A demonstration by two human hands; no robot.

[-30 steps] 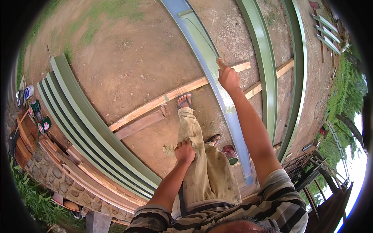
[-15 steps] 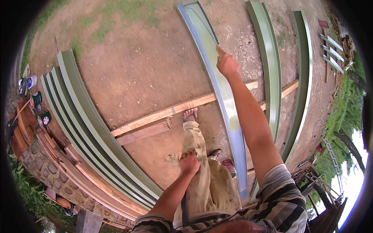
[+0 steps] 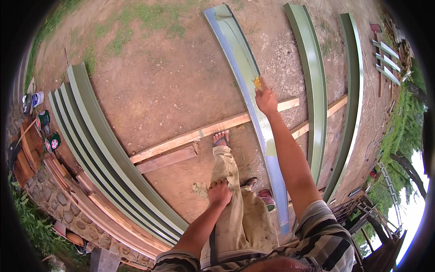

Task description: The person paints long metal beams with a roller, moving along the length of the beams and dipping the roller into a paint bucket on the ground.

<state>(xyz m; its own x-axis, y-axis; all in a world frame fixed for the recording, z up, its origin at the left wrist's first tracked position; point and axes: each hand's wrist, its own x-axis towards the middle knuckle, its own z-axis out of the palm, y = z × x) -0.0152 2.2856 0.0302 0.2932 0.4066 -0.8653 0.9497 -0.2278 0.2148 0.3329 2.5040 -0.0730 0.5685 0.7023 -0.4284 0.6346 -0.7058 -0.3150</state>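
Note:
My right hand (image 3: pixel 266 97) is closed round the yellow handle of a paint roller (image 3: pixel 258 83), my arm stretched forward. The roller's long thin rod reaches to the far end of a steel channel (image 3: pixel 239 68), where its green roller head (image 3: pixel 224 15) lies inside. Green paint coats much of that channel's far part; bluish bare stretches show along its left edge and near end. Against the knee of my khaki trouser leg (image 3: pixel 225 164) rests my left hand (image 3: pixel 219 193), fingers curled on the cloth.
Two green channels (image 3: pixel 312 86) (image 3: pixel 353 68) lie to the right and several green channels (image 3: pixel 97 118) to the left. Wooden beams (image 3: pixel 186 136) cross beneath. Paint cans (image 3: pixel 53 142) stand at far left by a stone wall (image 3: pixel 56 198). A red can (image 3: pixel 266 197) sits near my foot.
My right hand has drawn back toward me along the channel with the roller. The roller head now shows inside the channel's far end. My left hand stays on the knee.

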